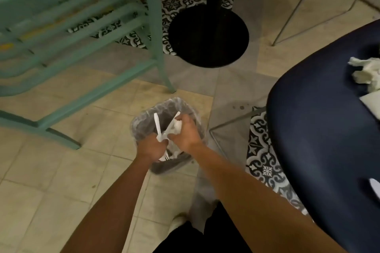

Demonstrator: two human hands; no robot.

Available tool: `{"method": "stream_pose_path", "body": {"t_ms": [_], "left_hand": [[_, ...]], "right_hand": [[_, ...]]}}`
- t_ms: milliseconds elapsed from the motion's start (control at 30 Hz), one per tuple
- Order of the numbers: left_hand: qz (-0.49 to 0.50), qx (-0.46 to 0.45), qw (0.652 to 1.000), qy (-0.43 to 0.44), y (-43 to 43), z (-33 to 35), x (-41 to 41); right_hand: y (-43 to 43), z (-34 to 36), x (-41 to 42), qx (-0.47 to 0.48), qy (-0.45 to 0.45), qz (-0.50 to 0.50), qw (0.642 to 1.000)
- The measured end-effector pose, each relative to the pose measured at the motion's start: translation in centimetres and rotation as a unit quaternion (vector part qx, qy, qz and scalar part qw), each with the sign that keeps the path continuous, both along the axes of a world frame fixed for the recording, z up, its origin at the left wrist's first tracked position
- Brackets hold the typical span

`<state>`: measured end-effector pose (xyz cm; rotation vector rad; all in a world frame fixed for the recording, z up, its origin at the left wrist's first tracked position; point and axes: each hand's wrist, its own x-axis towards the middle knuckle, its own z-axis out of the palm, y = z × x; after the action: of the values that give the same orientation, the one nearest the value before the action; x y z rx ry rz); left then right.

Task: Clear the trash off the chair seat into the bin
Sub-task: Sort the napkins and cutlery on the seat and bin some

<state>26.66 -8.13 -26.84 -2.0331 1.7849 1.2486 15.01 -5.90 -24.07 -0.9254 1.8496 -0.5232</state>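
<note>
Both hands are over the small bin (144, 121), which has a clear plastic liner and stands on the tiled floor. My left hand (151, 148) is shut on white plastic cutlery (158, 127), a knife sticking up and a fork pointing down. My right hand (186, 133) grips another white utensil and a crumpled white napkin (176, 126). The dark blue chair seat (320, 129) is at the right. On it lie crumpled white tissues (366, 74), a flat white piece (371, 101) and a small white bit (375, 188) at the frame's edge.
A mint-green metal chair (82, 33) stands at the upper left. A black round table base (208, 35) with its pole is straight beyond the bin. Thin wire chair legs (230, 127) run beside the bin on the right. My own feet (178, 220) are below.
</note>
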Motion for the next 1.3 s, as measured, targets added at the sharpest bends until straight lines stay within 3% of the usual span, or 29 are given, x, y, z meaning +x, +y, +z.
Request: {"method": "stream_pose_path", "body": {"t_ms": [233, 500, 700, 1067, 1300], "left_hand": [[0.011, -0.021, 1.0, 0.001, 0.1, -2.3, -0.7], [0.02, -0.088, 0.996, 0.016, 0.6, 1.0, -1.2], [0.032, -0.123, 0.991, 0.047, 1.2, 6.8, -2.6], [-0.076, -0.162, 0.976, 0.126, 2.9, 19.9, -9.7], [-0.163, -0.141, 0.962, 0.171, 5.8, 23.2, -15.8]], "right_hand": [[-0.1, -2.2, -0.7, 0.023, 0.01, 0.051, 0.998], [0.6, 0.5, -1.7, 0.01, 0.051, 0.054, 0.997], [2.2, 5.7, -3.3, -0.016, 0.03, 0.007, 0.999], [7.9, 18.2, -10.4, -0.048, 0.029, -0.121, 0.991], [13.7, 21.3, -16.0, -0.011, 0.053, -0.225, 0.973]]}}
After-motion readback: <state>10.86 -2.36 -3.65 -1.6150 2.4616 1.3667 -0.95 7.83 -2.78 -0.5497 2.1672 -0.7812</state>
